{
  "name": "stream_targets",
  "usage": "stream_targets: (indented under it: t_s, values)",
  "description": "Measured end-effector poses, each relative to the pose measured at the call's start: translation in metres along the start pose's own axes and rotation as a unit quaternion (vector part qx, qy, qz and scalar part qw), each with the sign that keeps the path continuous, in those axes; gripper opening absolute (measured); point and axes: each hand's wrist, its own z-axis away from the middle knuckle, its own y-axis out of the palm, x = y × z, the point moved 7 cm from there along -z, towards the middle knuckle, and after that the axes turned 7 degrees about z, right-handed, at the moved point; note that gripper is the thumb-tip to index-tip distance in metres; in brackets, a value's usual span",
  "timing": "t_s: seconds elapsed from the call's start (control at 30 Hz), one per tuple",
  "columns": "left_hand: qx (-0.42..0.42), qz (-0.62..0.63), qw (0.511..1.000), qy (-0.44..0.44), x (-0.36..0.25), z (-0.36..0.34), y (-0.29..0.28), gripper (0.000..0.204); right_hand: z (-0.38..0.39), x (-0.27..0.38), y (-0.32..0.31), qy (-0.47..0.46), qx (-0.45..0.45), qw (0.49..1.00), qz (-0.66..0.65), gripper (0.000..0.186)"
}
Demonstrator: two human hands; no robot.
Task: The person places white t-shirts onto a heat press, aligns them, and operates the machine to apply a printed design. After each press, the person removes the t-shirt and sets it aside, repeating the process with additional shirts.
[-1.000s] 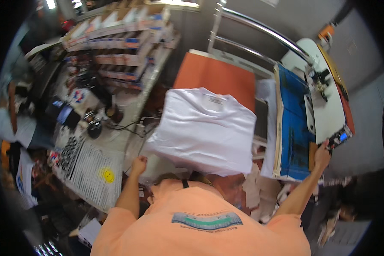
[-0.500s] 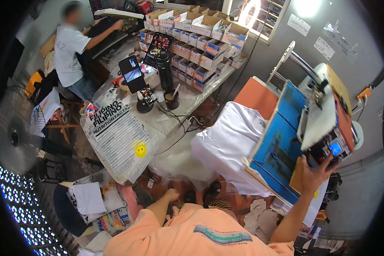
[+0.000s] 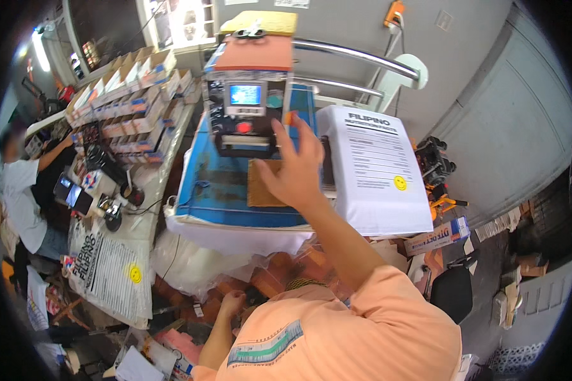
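My right hand [image 3: 300, 166] reaches forward with fingers spread, beside the control box [image 3: 243, 111] of a heat press. That box has a lit blue display, a red button and a bar handle on its lower front; whether my fingertips touch it I cannot tell. Beneath my thumb lies a brown pad [image 3: 265, 190] on the press's blue-covered board [image 3: 219, 190]. A white shirt [image 3: 382, 171] with black print and a yellow smiley is draped over the board to the right. Low by my body, my left hand [image 3: 232, 303] has its fingers curled, with nothing visible in them.
At the left stands a long table with a printed transparent sheet [image 3: 111, 279], a phone [image 3: 73, 193] and stacked cardboard boxes [image 3: 133, 108]. Another person [image 3: 25, 197] works beyond it. Chrome rails [image 3: 356, 57] run behind the press. A black chair [image 3: 451, 292] stands at right.
My view has swung right, bringing the press to the middle and showing the printed shirt on the right board. My right hand stays by the control box. My left hand stays low.
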Motion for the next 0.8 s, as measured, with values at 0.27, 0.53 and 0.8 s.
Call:
stream_targets:
  t_s: [0.27,0.53,0.8]
  values:
    - [0.217,0.408,0.887,-0.004,-0.262,0.012,0.225,0.023,0.275,-0.482,-0.160,0.493,0.074,0.777,0.385,0.060]
    - [0.146,0.619,0.766,0.092,-0.381,0.056,0.249,0.016,0.252,-0.570,-0.194,0.549,0.209,0.788,-0.186,0.017]
    - [0.283,0.700,0.535,0.378,-0.346,0.279,0.221,0.040,-0.063,-0.355,-0.246,0.047,0.213,0.625,-0.750,0.060]
